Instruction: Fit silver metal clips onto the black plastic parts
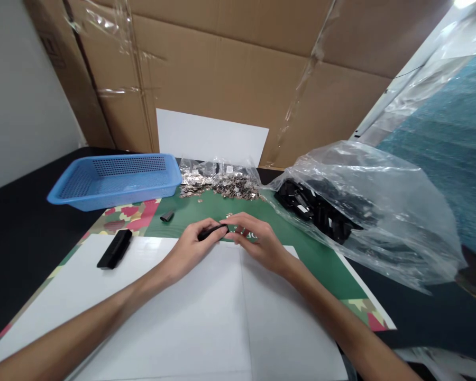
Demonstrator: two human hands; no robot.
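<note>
My left hand [196, 241] is closed around a small black plastic part [213, 232], held just above the far edge of the white sheet [182, 312]. At the right end of that part is my right hand [254, 238], its fingertips bent close together there. Whether they pinch something small is too fine to make out. A black rectangular block [116, 248] lies on the sheet to the left of my hands. Farther off, on the green mat [317, 264], rests a small dark piece [167, 216].
A blue plastic basket [119, 198] stands at the back left. Beside it, small metal pieces [238, 188] are heaped by clear bags. On the right, a large clear plastic bag [404, 211] holds several black parts [317, 209]. Cardboard [222, 79] walls off the back.
</note>
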